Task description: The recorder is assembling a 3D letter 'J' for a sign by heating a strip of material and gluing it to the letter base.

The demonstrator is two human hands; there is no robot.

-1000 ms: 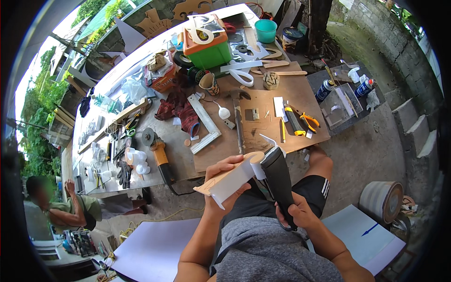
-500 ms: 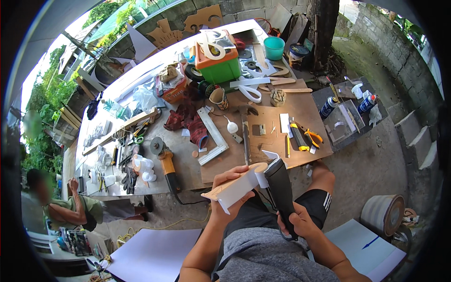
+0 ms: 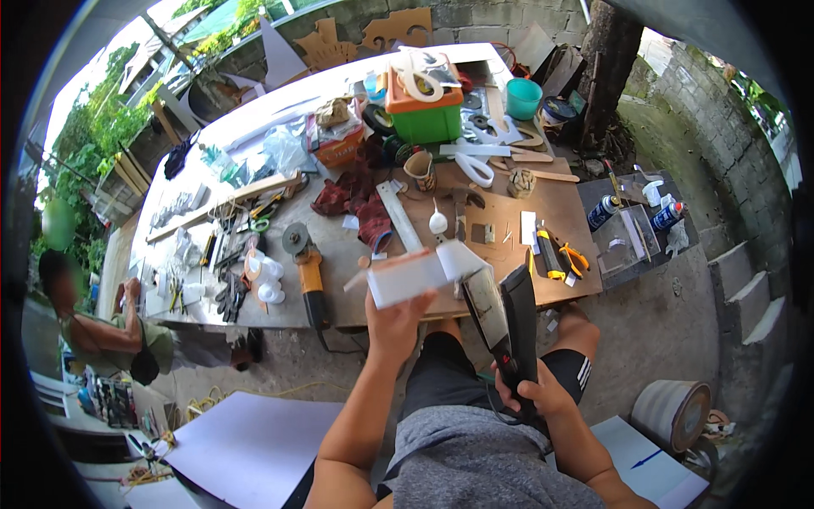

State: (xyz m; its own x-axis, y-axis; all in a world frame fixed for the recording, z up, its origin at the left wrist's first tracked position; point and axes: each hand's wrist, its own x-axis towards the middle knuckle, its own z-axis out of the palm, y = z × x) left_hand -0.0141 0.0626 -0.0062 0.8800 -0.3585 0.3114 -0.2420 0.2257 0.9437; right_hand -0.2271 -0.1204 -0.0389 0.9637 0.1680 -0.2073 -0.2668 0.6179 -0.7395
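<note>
My left hand (image 3: 397,327) is closed around a white-sided shaped piece (image 3: 409,278), raised in front of me; its tan face shows along the upper edge. A white strip (image 3: 462,260) curls off its right end. In my right hand (image 3: 541,394) is a black hair straightener (image 3: 519,327), held by its lower end, tip upward. Its two arms stand apart, and a worn, stained plate shows on the left one. The strip's end meets the tip of that arm; whether they touch I cannot tell.
On the cluttered table (image 3: 348,293) lie an angle grinder (image 3: 312,284), a metal square (image 3: 398,216), a red cloth (image 3: 352,204), orange-handled pliers (image 3: 575,259) and a green box (image 3: 424,123). Spray cans (image 3: 604,212) stand to the right. Another person (image 3: 110,327) is at the left.
The straightener's arms have opened apart. My left hand has turned and lifted the white-sided piece, moving slightly left. The view has shifted a little.
</note>
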